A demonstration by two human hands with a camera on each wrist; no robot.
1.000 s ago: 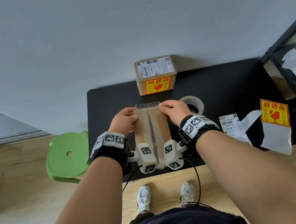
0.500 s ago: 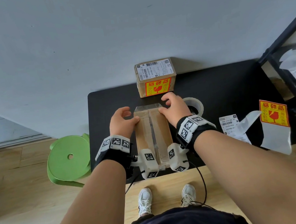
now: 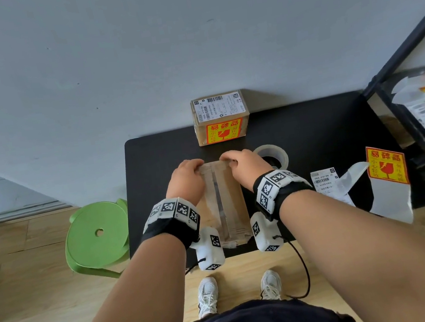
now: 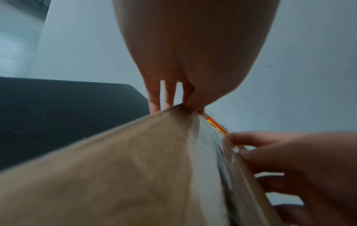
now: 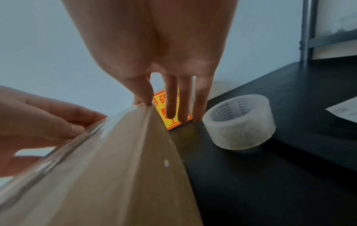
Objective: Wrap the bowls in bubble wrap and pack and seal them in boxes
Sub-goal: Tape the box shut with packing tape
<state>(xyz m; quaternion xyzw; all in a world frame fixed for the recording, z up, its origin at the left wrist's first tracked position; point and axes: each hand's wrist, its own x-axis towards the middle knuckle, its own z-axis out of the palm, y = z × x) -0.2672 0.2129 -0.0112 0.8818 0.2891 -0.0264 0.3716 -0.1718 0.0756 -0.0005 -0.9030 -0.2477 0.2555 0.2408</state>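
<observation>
Cardboard box [image 3: 221, 200] sits at the tabletop [image 3: 312, 132] centre near the 6 o'clock edge, clear tape strip along its top seam. Left hand [image 3: 185, 182] and right hand [image 3: 245, 167] both at the box's 12 o'clock end, fingers curled over the far edge, pressing the tape end down. Box looks stiff and light; the taped surface is slick, so hold it by the bare cardboard sides. Contents likely fragile, so handle it gently. Tape roll [image 3: 271, 154] at 3 o'clock, just beside the right hand. Sealed, labelled box [image 3: 221, 117] at 12 o'clock.
</observation>
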